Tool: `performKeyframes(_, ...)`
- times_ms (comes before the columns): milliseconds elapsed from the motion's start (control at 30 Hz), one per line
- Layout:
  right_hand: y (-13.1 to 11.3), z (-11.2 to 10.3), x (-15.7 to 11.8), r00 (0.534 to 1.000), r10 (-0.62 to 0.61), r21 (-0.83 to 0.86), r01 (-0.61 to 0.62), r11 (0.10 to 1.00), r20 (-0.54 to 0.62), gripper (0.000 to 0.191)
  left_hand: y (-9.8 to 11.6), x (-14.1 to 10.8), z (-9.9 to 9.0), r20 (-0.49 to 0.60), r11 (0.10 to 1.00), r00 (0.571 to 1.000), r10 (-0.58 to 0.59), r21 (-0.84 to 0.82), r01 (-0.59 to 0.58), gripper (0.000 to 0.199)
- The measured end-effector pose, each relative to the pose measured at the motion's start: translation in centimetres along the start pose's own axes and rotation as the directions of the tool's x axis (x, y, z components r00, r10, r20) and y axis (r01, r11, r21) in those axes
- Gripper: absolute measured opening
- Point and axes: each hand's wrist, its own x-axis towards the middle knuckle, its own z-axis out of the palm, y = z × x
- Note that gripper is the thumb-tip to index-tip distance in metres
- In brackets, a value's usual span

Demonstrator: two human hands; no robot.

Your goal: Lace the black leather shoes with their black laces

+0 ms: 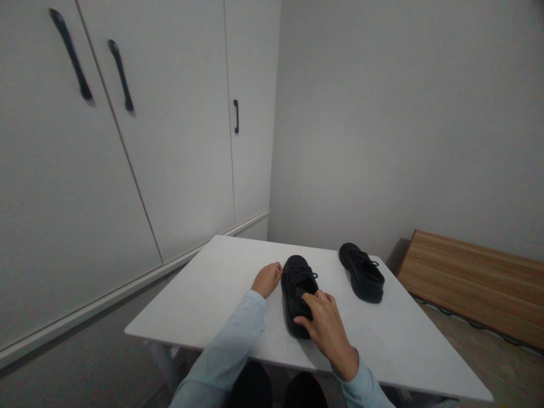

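Observation:
A black lace-up shoe [293, 317] rests on the white table [229, 294], its toe toward the far side and its heel toward me. My right hand [327, 326] is closed at the rear of this shoe, with some fingers dipping into the opening and the thumb over the heel side. The fingertips inside are hidden. On the shoe's left, beside the front part, is my left hand [267, 280] with its fingers curled in. Whether it touches the shoe I cannot tell. The matching black shoe [362, 273] lies apart at the table's far right.
White cabinet doors [178, 141] with dark handles stand along the left, and a plain grey wall [382, 124] rises behind the table. A brown wood-grain panel [471, 283] leans low at the right. My dark-clothed knees [250, 388] are under the near table edge.

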Motion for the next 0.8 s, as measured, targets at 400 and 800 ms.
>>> performKeyframes(400,1.3,-1.7,0.9,0.999,-0.043,-0.039,0.043,0.998,0.000,0.026,0.2,0.0,-0.2,-0.003,1.000,1.000,-0.012,-0.004,0.012,0.017)
performKeyframes(800,9.8,-1.9,4.0,0.968,-0.095,-0.202,0.048,0.978,-0.233,0.015,0.2,-0.1,-0.1,0.011,1.000,1.000,-0.022,-0.010,0.023,0.017)
